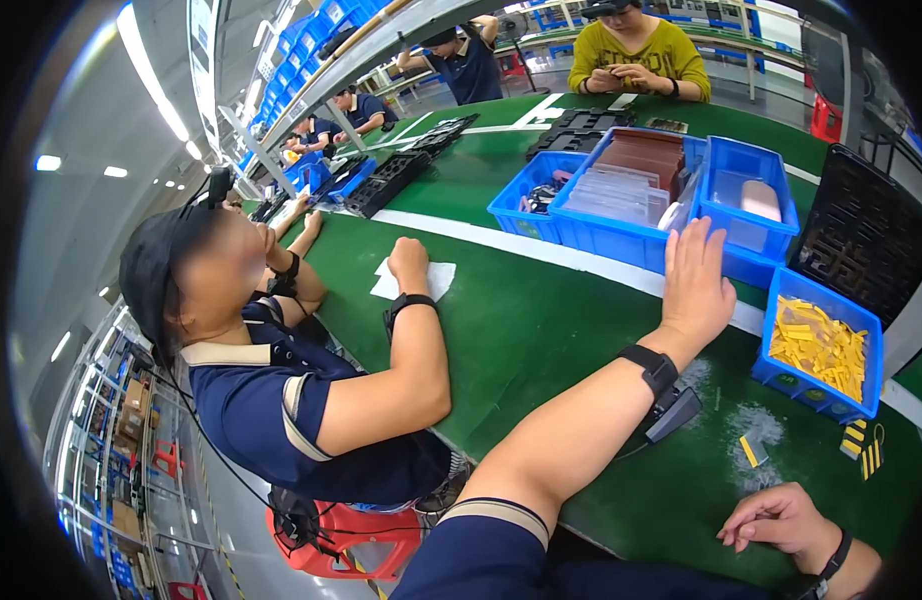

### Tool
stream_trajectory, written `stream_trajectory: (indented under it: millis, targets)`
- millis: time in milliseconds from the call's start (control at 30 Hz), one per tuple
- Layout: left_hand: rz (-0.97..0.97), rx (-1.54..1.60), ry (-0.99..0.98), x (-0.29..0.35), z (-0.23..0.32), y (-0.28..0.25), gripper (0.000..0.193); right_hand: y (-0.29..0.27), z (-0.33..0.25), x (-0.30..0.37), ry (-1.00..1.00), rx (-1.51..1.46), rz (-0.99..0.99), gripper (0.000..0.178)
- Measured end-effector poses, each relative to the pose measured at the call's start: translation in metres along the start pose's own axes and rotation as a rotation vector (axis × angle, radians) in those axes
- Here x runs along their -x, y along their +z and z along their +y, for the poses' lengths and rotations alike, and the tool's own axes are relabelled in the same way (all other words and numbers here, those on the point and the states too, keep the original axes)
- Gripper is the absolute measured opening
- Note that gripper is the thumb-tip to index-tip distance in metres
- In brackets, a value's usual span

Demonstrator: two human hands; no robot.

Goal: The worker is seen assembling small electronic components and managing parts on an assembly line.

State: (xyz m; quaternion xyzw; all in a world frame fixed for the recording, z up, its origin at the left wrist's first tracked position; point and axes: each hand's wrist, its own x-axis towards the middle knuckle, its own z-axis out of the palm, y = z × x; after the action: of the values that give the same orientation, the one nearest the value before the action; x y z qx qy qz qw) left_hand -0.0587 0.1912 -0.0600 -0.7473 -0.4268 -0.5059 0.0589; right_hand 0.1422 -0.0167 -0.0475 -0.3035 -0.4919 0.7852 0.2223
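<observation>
My left hand [696, 275] lies flat and open against the near wall of a big blue bin [621, 238] holding stacks of clear and brown sheets. My right hand [776, 518] rests curled on the green table [541, 340] near its front edge, fingers closed, nothing visible in it. A small yellow strip [749, 450] lies on the table just above that hand. A blue bin full of yellow strips [821, 345] stands to the right of my left hand. Black bands sit on both my wrists.
A co-worker in a dark blue shirt [271, 400] leans on the table at my left, fist on a white paper [413, 280]. More blue bins [746, 205], black trays [866, 235] and other seated people ring the table. A red stool [351, 545] stands below.
</observation>
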Motion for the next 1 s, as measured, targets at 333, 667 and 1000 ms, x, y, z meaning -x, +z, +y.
stream_trajectory:
  millis: [333,667,1000]
  targets:
    - [0.04,0.021,-0.002,0.0,-0.002,0.0,0.055,0.001,-0.001,-0.001,0.014,-0.069,0.058,0.014]
    - [0.045,0.062,-0.011,0.001,0.002,0.004,0.054,-0.004,0.015,0.001,-0.096,-0.113,0.151,0.014]
    - [0.06,0.09,-0.022,0.003,-0.003,0.004,0.051,-0.005,0.02,-0.005,-0.14,-0.11,0.163,0.013]
